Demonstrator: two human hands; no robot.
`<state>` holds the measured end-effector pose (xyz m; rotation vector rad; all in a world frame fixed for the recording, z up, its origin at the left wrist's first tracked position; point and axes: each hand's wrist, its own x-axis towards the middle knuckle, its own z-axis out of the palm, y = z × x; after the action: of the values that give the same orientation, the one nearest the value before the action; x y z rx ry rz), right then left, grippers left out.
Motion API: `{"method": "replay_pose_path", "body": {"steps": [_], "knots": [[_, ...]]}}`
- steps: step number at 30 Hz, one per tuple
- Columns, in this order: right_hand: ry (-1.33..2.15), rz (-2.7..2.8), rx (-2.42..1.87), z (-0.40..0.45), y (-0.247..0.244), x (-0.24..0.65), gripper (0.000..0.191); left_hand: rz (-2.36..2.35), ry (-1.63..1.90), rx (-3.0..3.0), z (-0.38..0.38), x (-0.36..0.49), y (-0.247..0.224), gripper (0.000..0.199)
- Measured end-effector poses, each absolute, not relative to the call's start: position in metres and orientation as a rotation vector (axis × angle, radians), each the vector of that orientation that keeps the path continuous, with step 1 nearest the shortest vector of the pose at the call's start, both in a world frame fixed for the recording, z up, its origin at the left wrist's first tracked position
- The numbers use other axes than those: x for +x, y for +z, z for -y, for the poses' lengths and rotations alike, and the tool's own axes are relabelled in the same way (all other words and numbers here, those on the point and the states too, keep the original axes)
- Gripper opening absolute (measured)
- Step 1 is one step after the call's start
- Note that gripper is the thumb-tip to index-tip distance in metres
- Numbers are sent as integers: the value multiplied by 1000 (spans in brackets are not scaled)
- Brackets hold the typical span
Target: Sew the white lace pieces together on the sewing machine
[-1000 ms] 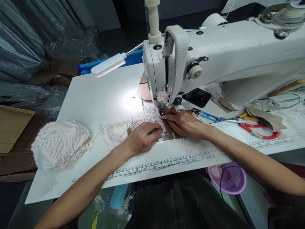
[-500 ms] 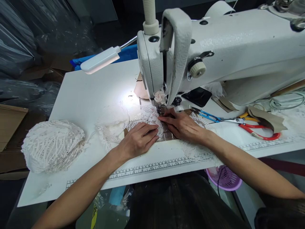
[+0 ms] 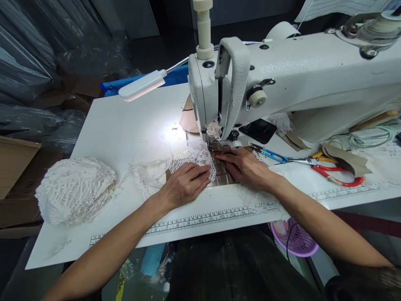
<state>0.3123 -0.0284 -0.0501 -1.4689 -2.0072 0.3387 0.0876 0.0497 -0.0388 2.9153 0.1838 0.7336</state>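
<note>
White lace fabric (image 3: pixel 199 155) lies under the presser foot (image 3: pixel 214 145) of a white sewing machine (image 3: pixel 203 88). My left hand (image 3: pixel 188 182) rests on the lace just left of the needle area, its fingers pressed together on the edge. Close to the right of the foot, my right hand (image 3: pixel 246 165) has its fingers bunched together at the metal plate (image 3: pixel 224 172); what they pinch, if anything, is too small to make out. More lace (image 3: pixel 257 198) spreads beneath my right wrist. A stack of lace pieces (image 3: pixel 75 190) sits at the table's left.
Blue snips (image 3: pixel 274 154) and red-handled scissors (image 3: pixel 338 174) lie right of my right hand. Behind them is a black phone (image 3: pixel 258 130). A lamp (image 3: pixel 142 85) lights the table (image 3: pixel 115 121) from the left. A purple basket (image 3: pixel 294 238) is below the front edge.
The camera view has shifted slightly. My right hand has moved a little away from the lace edge beside the foot; my left hand stays on the lace.
</note>
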Motion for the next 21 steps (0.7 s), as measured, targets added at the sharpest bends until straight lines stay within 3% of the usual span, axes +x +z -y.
{"method": "replay_pose_path", "body": {"steps": [21], "knots": [[574,2024,-1411,38,-34,313,41,-142,712,3003,-47,88,-38,18]]}}
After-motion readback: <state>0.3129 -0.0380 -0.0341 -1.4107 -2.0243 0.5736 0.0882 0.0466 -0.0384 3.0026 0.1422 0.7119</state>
